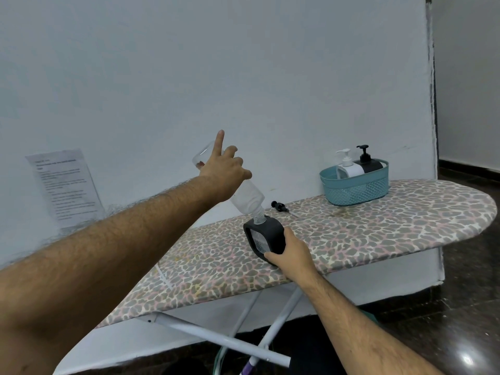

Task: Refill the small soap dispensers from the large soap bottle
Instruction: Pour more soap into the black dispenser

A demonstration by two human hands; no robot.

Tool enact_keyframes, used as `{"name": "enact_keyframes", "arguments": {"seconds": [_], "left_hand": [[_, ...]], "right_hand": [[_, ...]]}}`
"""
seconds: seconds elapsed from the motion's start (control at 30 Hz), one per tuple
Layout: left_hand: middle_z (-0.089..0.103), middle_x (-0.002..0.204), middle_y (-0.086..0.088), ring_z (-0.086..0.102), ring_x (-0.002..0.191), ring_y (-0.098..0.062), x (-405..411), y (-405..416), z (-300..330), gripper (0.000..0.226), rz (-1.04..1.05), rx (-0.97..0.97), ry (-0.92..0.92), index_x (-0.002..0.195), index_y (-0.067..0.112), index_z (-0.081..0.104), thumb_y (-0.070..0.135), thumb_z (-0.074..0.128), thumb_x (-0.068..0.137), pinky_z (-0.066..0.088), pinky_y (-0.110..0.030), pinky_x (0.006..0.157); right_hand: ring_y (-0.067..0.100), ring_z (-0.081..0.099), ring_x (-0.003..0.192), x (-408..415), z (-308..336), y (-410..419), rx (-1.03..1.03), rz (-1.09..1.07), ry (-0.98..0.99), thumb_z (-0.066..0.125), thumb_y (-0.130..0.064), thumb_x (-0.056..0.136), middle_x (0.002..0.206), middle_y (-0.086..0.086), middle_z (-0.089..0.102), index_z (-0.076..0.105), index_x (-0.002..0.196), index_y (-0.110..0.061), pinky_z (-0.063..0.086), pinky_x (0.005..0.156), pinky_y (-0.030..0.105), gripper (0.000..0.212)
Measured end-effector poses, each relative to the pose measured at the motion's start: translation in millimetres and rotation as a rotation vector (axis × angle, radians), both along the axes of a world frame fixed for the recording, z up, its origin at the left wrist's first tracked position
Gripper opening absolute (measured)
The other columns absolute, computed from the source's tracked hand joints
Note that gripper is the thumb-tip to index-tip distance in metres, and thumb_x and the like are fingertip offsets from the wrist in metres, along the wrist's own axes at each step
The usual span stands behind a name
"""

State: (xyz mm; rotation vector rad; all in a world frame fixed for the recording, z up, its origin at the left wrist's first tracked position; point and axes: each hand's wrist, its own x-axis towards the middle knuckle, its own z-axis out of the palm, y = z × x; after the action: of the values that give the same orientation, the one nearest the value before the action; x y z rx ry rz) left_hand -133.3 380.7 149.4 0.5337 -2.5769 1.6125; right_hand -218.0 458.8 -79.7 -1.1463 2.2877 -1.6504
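The left hand (226, 169) grips the clear bottle (244, 197) upended, neck in the black dispenser (263, 235) on the board (378, 226); it looks nearly empty. The right hand (290, 253) grasps the dispenser.

Leopard-print fabric ironing board (378, 234) carried teal plastic lattice basket (355, 189), black pump head (278, 206), black rounded dispenser (266, 239).

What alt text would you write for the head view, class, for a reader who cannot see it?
The left hand tips a clear bottle neck-down into a black soap dispenser that the right hand steadies on an ironing board. A teal basket farther back holds two more dispensers.
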Motion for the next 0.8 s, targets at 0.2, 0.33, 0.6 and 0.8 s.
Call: {"name": "enact_keyframes", "arguments": {"seconds": [0.2, 0.33, 0.6, 0.8], "left_hand": [[0.060, 0.131, -0.002, 0.030, 0.143, -0.035, -4, 5, 2, 0.054, 0.018, -0.020, -0.028, 0.136, 0.036, 0.053, 0.023, 0.073, 0.088, -0.010, -0.071, 0.109], [0.059, 0.133, -0.003, 0.030, 0.143, -0.036, -6, 7, 3, 0.056, 0.024, -0.033, -0.042, 0.137, 0.035, 0.052, 0.025, 0.074, 0.087, -0.009, -0.071, 0.110], [0.059, 0.131, -0.004, 0.031, 0.141, -0.036, -12, 17, 6, 0.052, 0.020, -0.063, -0.078, 0.137, 0.033, 0.054, 0.023, 0.071, 0.089, -0.012, -0.070, 0.109], [0.061, 0.127, -0.003, 0.034, 0.138, -0.036, -16, 22, 5, 0.046, 0.029, -0.091, -0.100, 0.136, 0.033, 0.055, 0.023, 0.066, 0.092, -0.015, -0.069, 0.108]], "right_hand": [[0.016, 0.060, 0.100, 0, 1, 1, -0.008, 0.005, -0.012, 0.076, -0.028, 0.079, 0.118, -0.001, 0.064, 0.049, 0.123, -0.016, 0.049, 0.076, 0.026, 0.053], [0.016, 0.061, 0.103, 1, 2, 1, -0.011, 0.004, -0.010, 0.077, -0.028, 0.079, 0.120, -0.001, 0.064, 0.049, 0.127, -0.016, 0.048, 0.076, 0.025, 0.056], [0.017, 0.062, 0.104, 1, 2, 1, -0.001, -0.001, -0.014, 0.077, -0.029, 0.079, 0.119, 0.000, 0.064, 0.049, 0.124, -0.016, 0.051, 0.079, 0.028, 0.054], [0.014, 0.061, 0.098, 2, 2, 2, -0.020, 0.010, -0.023, 0.077, -0.028, 0.078, 0.116, -0.001, 0.065, 0.050, 0.123, -0.016, 0.050, 0.075, 0.026, 0.053]]}}
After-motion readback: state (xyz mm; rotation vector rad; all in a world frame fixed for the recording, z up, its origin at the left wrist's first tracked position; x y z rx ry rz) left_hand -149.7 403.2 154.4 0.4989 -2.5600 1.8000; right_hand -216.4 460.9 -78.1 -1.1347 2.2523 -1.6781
